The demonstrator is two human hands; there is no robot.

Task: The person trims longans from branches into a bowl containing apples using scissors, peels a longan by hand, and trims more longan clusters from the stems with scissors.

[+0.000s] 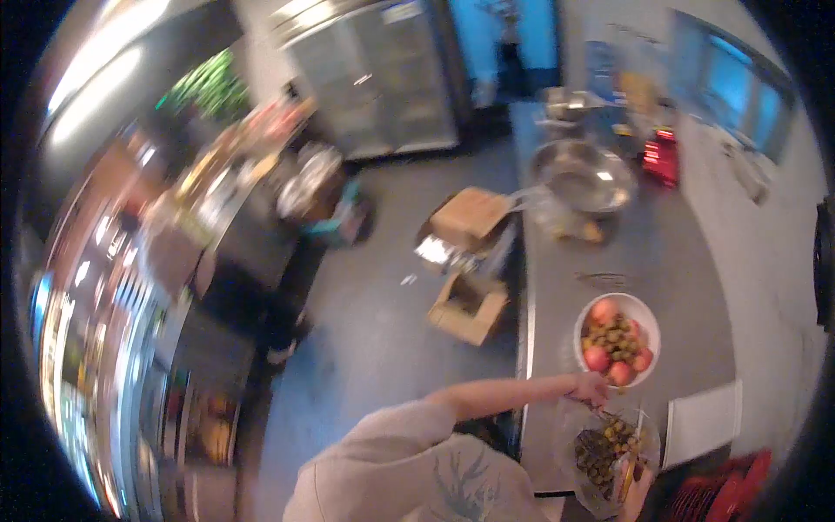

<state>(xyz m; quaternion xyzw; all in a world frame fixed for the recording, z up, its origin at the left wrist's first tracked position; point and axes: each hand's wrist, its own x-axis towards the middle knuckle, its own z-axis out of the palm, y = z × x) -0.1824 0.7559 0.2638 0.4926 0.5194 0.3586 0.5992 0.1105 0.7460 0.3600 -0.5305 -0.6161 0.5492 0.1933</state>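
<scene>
My left hand (591, 389) is closed at the edge of a clear bag or bowl (565, 439) of grapes (598, 461), beside dark stems; what its fingers pinch is too blurred to tell. On the other side of the grapes, my right hand (637, 489) is closed round a thin yellow-orange item (627, 478) that I cannot identify. Just beyond my left hand stands a white bowl (655, 335) with several red-pink round fruits (597, 358) and small green-brown fruits (615, 337).
The grey counter (687, 287) carries a metal bowl (583, 178), a red object (661, 158) and a white board (703, 424). A red basket (722, 491) is near my right arm. Cardboard boxes (470, 309) lie on the floor. Another person (174, 252) stands by the far shelves.
</scene>
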